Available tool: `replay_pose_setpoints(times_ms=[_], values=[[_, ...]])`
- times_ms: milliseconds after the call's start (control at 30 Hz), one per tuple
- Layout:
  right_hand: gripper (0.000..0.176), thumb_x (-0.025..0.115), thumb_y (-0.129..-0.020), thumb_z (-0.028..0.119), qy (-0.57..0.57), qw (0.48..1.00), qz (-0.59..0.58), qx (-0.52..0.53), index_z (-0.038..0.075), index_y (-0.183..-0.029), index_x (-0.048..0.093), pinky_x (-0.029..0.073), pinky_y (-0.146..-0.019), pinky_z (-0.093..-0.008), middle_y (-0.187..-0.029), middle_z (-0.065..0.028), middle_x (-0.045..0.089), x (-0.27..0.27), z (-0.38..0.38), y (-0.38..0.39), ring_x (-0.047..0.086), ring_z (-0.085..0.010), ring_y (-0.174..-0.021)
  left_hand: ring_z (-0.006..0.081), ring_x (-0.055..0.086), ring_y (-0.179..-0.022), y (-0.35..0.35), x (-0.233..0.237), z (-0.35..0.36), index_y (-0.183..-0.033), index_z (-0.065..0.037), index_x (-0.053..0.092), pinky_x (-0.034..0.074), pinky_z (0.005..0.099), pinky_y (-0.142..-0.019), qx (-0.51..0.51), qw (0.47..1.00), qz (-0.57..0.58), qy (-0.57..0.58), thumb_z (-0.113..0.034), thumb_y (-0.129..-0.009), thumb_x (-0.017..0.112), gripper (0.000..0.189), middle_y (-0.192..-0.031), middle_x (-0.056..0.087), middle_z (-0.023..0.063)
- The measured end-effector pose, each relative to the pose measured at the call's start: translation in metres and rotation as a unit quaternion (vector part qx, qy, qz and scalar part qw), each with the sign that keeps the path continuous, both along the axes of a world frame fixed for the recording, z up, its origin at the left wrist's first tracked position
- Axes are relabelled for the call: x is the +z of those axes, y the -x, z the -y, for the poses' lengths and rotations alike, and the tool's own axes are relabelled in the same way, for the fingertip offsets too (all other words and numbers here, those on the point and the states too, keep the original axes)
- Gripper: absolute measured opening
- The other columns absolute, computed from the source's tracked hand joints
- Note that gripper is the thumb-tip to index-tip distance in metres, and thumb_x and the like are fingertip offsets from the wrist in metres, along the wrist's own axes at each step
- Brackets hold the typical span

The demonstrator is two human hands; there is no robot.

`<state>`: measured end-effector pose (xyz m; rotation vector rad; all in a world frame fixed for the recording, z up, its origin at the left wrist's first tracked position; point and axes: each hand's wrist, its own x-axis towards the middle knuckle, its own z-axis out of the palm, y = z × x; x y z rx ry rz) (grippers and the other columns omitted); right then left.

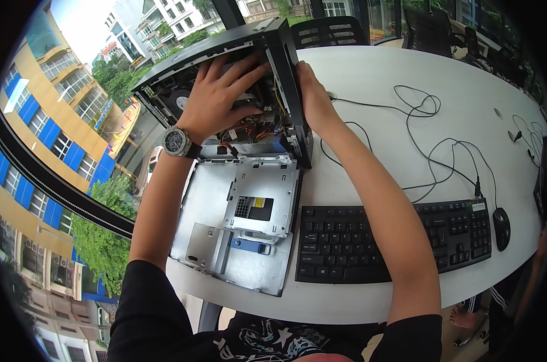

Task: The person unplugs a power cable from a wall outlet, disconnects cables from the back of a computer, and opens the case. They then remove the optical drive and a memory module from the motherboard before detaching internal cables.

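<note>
A black desktop computer case (pixel 213 51) stands with its inside exposed, showing wires (pixel 267 130) and a round fan (pixel 182 102). My left hand (pixel 219 90), below a wristwatch (pixel 177 142), reaches into the case with its fingers spread; the fingertips lie in shadow near the upper frame. Against the outer face of the case's front panel (pixel 285 78) is my right hand (pixel 314 96), its fingers close together and gripping the panel's side, partly hidden. In front of the case lies a silver metal panel (pixel 210 181) with a drive bracket (pixel 261 181) and a blue latch (pixel 249 245).
A black keyboard (pixel 340 241) lies under my right forearm, with a mouse (pixel 501 229) to its right. Black cables (pixel 418 114) loop across the white table (pixel 370 72). Windows line the left; office chairs (pixel 328 31) stand behind. Another person's foot (pixel 463 317) shows at lower right.
</note>
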<state>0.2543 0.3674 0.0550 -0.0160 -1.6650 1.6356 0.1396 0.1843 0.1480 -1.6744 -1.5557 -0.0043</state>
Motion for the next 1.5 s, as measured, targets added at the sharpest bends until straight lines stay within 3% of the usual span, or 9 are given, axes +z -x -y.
replay_pose_setpoints(times_ms=[533, 1133, 1500], values=[[0.069, 0.028, -0.107, 0.065, 0.009, 1.000, -0.018, -0.004, 0.003, -0.120, 0.053, 0.050, -0.082, -0.0350, -0.099, -0.0192, 0.068, -0.003, 0.001, 0.003, 0.065, -0.0247, -0.091, 0.0387, 0.043, -0.138, -0.002, -0.005, -0.008, -0.142, -0.028, 0.060, 0.032, 0.0543, -0.116, 0.001, 0.999, 0.023, -0.045, -0.044, -0.074, 0.086, 0.075, -0.156, 0.044, 0.0145], [0.071, 0.026, -0.106, 0.069, 0.002, 1.000, -0.009, -0.005, 0.005, -0.117, 0.054, 0.050, -0.075, -0.0338, -0.093, -0.0162, 0.067, -0.002, 0.002, 0.002, 0.065, -0.0222, -0.084, 0.0407, 0.042, -0.139, -0.002, -0.007, -0.007, -0.140, -0.028, 0.061, 0.030, 0.0544, -0.117, -0.023, 0.998, 0.043, -0.038, -0.036, -0.073, 0.087, 0.073, -0.158, 0.042, 0.0169], [0.066, 0.027, -0.108, 0.064, -0.003, 1.000, -0.015, -0.026, 0.003, -0.115, 0.052, 0.047, -0.090, -0.0399, -0.099, -0.0220, 0.068, -0.001, 0.004, 0.001, 0.065, -0.0315, -0.096, 0.0441, 0.039, -0.140, -0.003, -0.009, -0.009, -0.135, -0.028, 0.065, 0.031, 0.0560, -0.117, -0.023, 0.997, 0.054, -0.048, -0.035, -0.071, 0.088, 0.068, -0.158, 0.041, 0.0167]])
